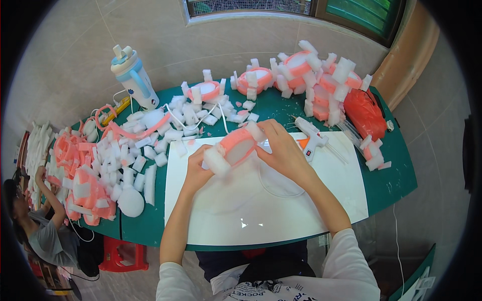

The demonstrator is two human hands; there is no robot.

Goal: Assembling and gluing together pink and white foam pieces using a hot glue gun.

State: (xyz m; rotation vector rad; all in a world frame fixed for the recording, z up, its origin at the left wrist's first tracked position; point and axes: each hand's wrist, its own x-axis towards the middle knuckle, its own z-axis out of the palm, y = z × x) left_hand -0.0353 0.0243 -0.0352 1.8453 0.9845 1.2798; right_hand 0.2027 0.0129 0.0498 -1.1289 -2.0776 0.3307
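Note:
Between my two hands is an oval foam piece [240,149], white in the middle with a pink foam band around it and white foam blocks at its ends. My left hand [197,169] grips it near the white block at the lower left. At the upper right end, the fingers of my right hand [279,145] close on it beside another white block. The piece is held tilted above a glossy white board [226,226]. Just right of my right hand lies a white glue gun [314,138] with an orange part, partly on the board.
Loose white foam blocks [188,114] and pink foam strips [75,150] heap the green table's left. Similar foam pieces [253,80] line the back, beside a red plastic bag [362,110]. A blue-white bottle [134,78] stands back left. Another person [47,226] sits at far left.

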